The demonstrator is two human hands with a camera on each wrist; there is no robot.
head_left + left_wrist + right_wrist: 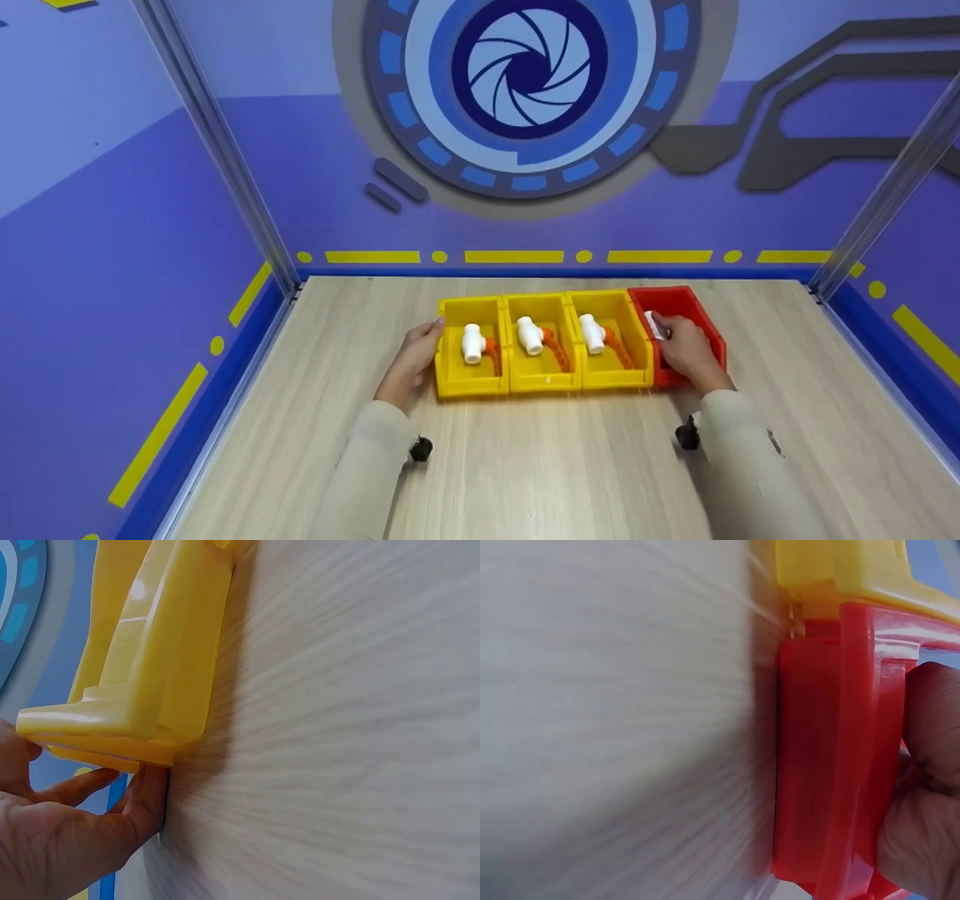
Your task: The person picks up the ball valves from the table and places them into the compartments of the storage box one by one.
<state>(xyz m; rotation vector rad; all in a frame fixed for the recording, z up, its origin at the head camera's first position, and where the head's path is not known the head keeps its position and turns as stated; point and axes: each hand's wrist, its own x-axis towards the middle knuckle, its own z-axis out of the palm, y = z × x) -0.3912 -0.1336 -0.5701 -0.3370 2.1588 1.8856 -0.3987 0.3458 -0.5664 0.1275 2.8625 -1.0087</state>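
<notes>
Three yellow bins and a red bin stand side by side in a joined row. Each yellow bin holds a white valve with an orange handle: a left valve, a middle valve and a right valve. My left hand holds the outer side of the leftmost bin, thumb by the rim, fingers against the wall. Inside the red bin, my right hand grips a white valve, mostly hidden by the fingers. In the right wrist view the red front wall covers the fingertips.
The bins stand on a light wood table, toward its back edge. A blue and purple printed panel rises behind. Metal posts stand at the back left and back right corners. Bare wood lies in front of the bins.
</notes>
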